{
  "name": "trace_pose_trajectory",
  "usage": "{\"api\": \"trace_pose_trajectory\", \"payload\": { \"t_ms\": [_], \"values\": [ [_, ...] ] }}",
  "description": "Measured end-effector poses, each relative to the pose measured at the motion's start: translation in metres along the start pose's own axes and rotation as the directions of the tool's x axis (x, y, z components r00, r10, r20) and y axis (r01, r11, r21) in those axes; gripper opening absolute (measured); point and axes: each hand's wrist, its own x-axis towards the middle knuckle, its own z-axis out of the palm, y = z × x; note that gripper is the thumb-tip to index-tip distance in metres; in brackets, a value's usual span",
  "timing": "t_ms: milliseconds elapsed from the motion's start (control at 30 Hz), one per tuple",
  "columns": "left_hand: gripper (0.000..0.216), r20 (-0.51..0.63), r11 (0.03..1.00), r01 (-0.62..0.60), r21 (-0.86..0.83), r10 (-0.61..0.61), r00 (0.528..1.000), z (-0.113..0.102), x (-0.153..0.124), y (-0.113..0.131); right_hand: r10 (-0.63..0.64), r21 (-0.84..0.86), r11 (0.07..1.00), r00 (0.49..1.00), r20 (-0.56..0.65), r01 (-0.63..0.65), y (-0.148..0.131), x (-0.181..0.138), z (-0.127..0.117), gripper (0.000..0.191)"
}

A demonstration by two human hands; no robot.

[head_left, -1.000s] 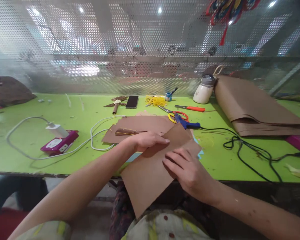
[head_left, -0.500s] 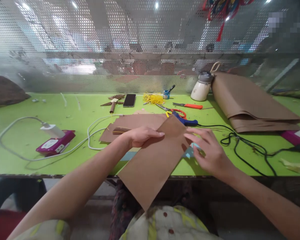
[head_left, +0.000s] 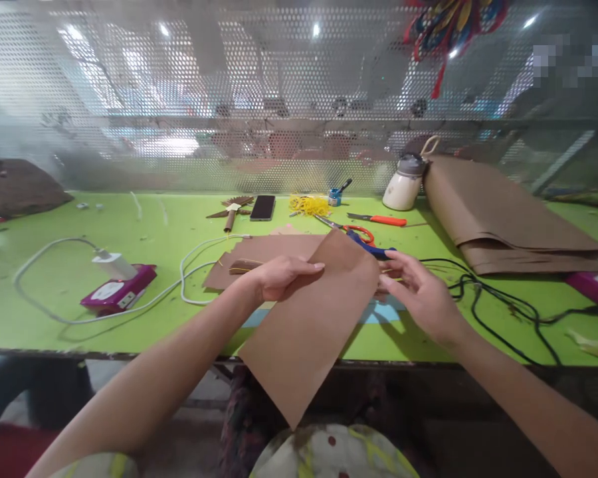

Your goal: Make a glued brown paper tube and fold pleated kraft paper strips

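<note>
A folded brown paper sheet (head_left: 313, 318) lies slanted over the front edge of the green table (head_left: 70, 312), one corner hanging off toward me. My left hand (head_left: 284, 275) rests flat on its upper left part, fingers stretched out. My right hand (head_left: 421, 295) sits at the sheet's right edge with fingers loosely spread, fingertips touching or just beside that edge; nothing shows in its grip. More brown paper (head_left: 264, 252) and a light blue sheet (head_left: 383, 312) lie underneath.
Scissors with red and yellow handles (head_left: 356, 232), a blue glue gun (head_left: 373, 249) with black cord (head_left: 498, 295), an orange cutter (head_left: 381, 219), a phone (head_left: 263, 207), yellow strips (head_left: 309, 204), a white jar (head_left: 403, 182), stacked brown paper (head_left: 503, 219), a charger on a pink box (head_left: 117, 289).
My right hand left the middle of the sheet, swung out to the right and now sits at the sheet's right edge. The sheet turned slightly. My left hand stayed put.
</note>
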Motion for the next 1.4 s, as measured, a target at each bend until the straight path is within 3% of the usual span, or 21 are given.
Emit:
{"api": "trace_pose_trajectory", "payload": {
  "t_ms": [100, 233, 367, 467, 533, 600, 700, 767, 867, 1033, 1167, 1300, 1400],
  "values": [
    [0.03, -0.022, 0.999, 0.038, 0.037, -0.038, 0.999, 0.001, -0.001, -0.001, 0.055, 0.089, 0.995, 0.998, -0.017, -0.053, -0.007, 0.002, 0.001, 0.046],
    [0.03, 0.02, 0.994, 0.078, 0.082, -0.08, 0.997, 0.002, -0.001, -0.001, 0.033, 0.099, 0.995, 0.999, 0.004, -0.033, -0.013, 0.005, -0.001, 0.044],
    [0.031, 0.102, 0.992, 0.041, 0.122, -0.053, 0.993, 0.0, 0.0, 0.001, 0.002, 0.026, 1.0, 0.996, 0.094, -0.005, -0.014, 0.0, -0.004, 0.042],
    [0.031, 0.124, 0.967, 0.055, 0.249, -0.088, 0.988, 0.001, 0.001, 0.005, -0.027, -0.115, 0.992, 0.979, 0.2, 0.051, -0.017, -0.012, -0.011, 0.037],
    [0.032, 0.165, 0.934, 0.06, 0.351, -0.125, 0.978, 0.004, 0.001, 0.007, -0.08, -0.24, 0.957, 0.946, 0.315, 0.161, -0.022, -0.021, -0.021, 0.03],
    [0.033, 0.235, 0.902, 0.003, 0.433, -0.117, 0.965, 0.008, 0.001, 0.008, -0.114, -0.319, 0.9, 0.867, 0.485, 0.296, -0.029, -0.029, -0.035, 0.031],
    [0.031, 0.319, 0.837, -0.112, 0.536, -0.078, 0.945, 0.013, 0.003, 0.009, -0.119, -0.331, 0.841, 0.742, 0.659, 0.428, -0.039, -0.038, -0.055, 0.055],
    [0.031, 0.351, 0.773, -0.165, 0.612, -0.078, 0.933, 0.017, 0.006, 0.009, -0.152, -0.357, 0.796, 0.732, 0.664, 0.489, -0.041, -0.041, -0.062, 0.061],
    [0.035, 0.402, 0.669, -0.212, 0.712, -0.141, 0.905, 0.022, 0.012, 0.01, -0.238, -0.396, 0.718, 0.737, 0.632, 0.572, -0.038, -0.044, -0.06, 0.054],
    [0.038, 0.453, 0.541, -0.293, 0.788, -0.186, 0.872, 0.03, 0.023, 0.012, -0.313, -0.336, 0.721, 0.717, 0.622, 0.606, -0.026, -0.039, -0.05, 0.038],
    [0.032, 0.411, 0.348, -0.361, 0.865, -0.077, 0.909, 0.03, 0.023, 0.012, -0.362, -0.307, 0.715, 0.708, 0.606, 0.628, -0.014, -0.034, -0.053, 0.044],
    [0.035, 0.252, 0.138, -0.288, 0.948, 0.227, 0.941, 0.022, -0.002, 0.005, -0.341, -0.351, 0.688, 0.709, 0.617, 0.635, 0.0, -0.036, -0.056, 0.051],
    [0.033, 0.228, -0.061, -0.23, 0.971, 0.523, 0.822, 0.017, -0.039, -0.01, -0.332, -0.372, 0.671, 0.708, 0.623, 0.642, 0.008, -0.041, -0.056, 0.047]
  ]
}}
